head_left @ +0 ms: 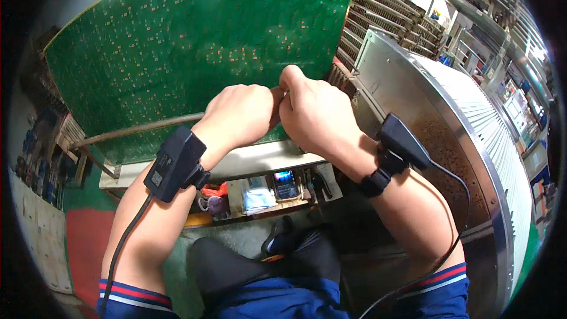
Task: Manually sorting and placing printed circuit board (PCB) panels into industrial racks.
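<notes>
The head view looks down on both bare hands meeting in front of a large green board [177, 29] that stands upright beyond them, dotted with small pale and orange rectangular marks. The left hand [239, 112] shows its back, knuckles toward the board, and its fingers bend away out of sight; the right hand [319, 115] lies just beside it, knuckles bent and one digit raised at the top. Each grip is curled rather than spread, but the fingertips are hidden — whether they pinch something small or only press together, I cannot tell. The green board fills the upper left and middle, and whether either hand touches it is unclear. A thin rail [139, 130] crosses in front of its lower part and passes behind the left hand. Below the hands runs a pale worktop [248, 160], with an open compartment under its edge holding a purple mug [217, 205], a blue-and-white packet [258, 198] and a dark device with a lit screen [286, 184]. Black cabled units are strapped to both wrists — the left one [176, 163] and the right one [404, 145]. On the right stands a metal cabinet [437, 118] with brownish stains.
</notes>
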`<state>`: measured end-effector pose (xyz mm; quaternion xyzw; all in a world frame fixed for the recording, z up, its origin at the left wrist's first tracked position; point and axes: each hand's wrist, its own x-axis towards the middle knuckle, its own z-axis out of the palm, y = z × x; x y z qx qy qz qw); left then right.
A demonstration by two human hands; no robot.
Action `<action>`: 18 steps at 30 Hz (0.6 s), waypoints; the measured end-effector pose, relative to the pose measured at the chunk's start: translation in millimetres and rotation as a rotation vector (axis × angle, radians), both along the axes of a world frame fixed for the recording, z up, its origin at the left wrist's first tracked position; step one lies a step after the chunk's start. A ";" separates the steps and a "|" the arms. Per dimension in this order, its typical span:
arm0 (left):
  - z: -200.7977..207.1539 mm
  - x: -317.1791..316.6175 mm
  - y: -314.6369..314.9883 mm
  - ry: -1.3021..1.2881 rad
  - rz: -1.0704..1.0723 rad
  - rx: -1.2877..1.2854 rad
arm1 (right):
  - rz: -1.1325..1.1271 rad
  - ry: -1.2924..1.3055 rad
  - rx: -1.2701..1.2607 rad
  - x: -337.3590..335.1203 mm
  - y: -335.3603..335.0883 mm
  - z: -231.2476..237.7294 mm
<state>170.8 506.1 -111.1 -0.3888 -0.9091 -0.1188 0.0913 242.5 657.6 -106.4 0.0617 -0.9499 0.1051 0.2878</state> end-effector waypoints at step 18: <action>12.4 15.1 2.7 0.082 -0.100 0.124 | -0.661 -0.321 0.658 183.6 325.9 124.5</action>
